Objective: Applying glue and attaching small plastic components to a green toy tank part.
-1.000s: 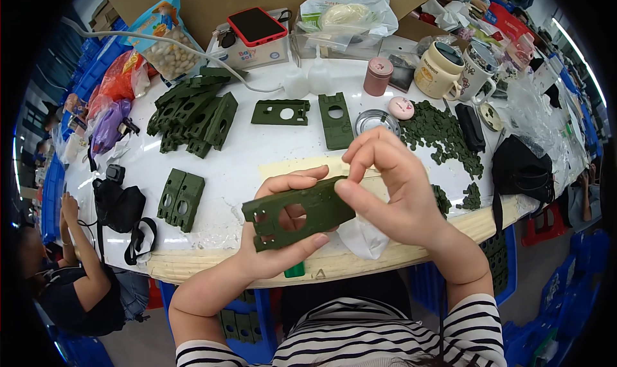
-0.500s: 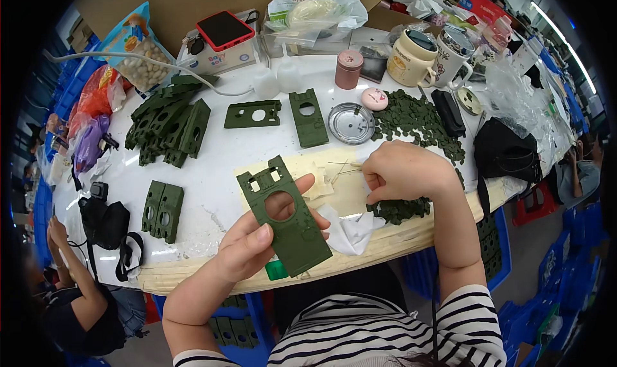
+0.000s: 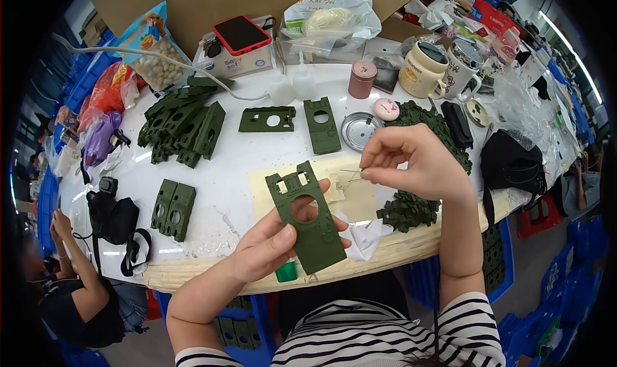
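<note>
My left hand [image 3: 260, 248] is closed around a dark green plastic model hull plate [image 3: 315, 241], with a large round hole and two square openings at its far end. It is held tilted above the table's near edge. To the right, my right hand [image 3: 421, 161] is raised with thumb and forefinger pinched together; what is between the tips is too small to make out. Thin needle-like pins [image 3: 352, 180] lie by those fingertips, over a cream sheet [image 3: 353, 206]. Small dark green pieces [image 3: 408, 213] are heaped below my right hand. A crumpled white tissue [image 3: 367, 240] lies between my hands.
More green hull plates stand stacked [image 3: 183, 126] at the left, paired [image 3: 173, 209] nearer, and single [image 3: 321, 126] at the back. A round metal lid [image 3: 358, 130], pink tin [image 3: 362, 80], mugs [image 3: 422, 68] and black bag [image 3: 511, 158] line the back right. Another person's arm [image 3: 74, 254] shows far left.
My right hand has lifted off the small pieces, with its pinched fingertips now turned left over the pins. My left hand still holds the hull plate, slightly more upright. The whole view has shifted a little.
</note>
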Demonstrator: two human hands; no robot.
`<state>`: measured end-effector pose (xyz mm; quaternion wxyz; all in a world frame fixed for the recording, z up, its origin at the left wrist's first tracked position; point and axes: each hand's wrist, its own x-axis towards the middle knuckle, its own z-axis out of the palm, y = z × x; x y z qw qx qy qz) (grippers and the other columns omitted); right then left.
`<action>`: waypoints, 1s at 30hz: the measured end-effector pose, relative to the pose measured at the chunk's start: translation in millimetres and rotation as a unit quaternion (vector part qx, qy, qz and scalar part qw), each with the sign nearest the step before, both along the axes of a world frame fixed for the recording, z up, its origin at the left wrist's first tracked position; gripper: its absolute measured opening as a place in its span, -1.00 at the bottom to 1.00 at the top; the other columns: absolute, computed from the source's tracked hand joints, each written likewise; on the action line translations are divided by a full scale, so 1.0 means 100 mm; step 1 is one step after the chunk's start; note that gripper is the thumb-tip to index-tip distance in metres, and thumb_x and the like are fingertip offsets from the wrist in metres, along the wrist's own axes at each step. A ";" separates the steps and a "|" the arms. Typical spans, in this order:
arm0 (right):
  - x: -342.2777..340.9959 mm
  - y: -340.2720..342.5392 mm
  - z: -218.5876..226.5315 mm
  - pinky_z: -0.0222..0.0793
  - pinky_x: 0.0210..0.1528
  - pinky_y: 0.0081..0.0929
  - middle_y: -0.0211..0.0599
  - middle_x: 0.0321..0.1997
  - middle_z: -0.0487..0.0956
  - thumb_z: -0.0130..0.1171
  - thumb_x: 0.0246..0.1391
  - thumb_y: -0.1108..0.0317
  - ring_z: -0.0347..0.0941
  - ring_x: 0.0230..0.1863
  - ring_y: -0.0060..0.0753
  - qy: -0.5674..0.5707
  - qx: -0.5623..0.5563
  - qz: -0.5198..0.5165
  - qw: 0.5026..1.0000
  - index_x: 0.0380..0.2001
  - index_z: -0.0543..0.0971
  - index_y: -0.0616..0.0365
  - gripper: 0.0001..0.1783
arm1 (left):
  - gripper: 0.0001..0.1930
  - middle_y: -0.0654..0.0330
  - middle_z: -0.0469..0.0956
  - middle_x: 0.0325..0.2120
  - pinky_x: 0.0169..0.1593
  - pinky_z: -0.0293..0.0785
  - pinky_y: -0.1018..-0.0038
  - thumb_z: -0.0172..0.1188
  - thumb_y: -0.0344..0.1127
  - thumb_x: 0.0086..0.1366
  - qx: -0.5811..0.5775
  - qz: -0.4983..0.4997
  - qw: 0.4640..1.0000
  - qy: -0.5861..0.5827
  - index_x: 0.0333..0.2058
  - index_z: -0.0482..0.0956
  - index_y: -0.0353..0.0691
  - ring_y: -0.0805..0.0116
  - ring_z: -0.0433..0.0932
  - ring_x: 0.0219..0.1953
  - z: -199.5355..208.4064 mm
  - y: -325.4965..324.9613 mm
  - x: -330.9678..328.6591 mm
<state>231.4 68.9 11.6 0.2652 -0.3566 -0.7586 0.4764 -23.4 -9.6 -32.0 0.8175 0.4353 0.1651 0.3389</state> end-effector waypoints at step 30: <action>-0.25 -0.22 0.05 0.47 -0.34 -0.67 -0.27 -0.41 0.60 0.20 0.08 0.41 0.54 -0.41 -0.59 0.211 -0.229 -0.044 0.949 -0.33 0.51 0.32 -0.83 | -0.34 -0.04 0.27 0.06 0.19 0.23 0.23 -0.16 -0.14 0.41 0.051 0.002 0.998 0.044 0.32 -0.23 -0.23 0.13 0.33 0.16 -0.02 -0.04 0.07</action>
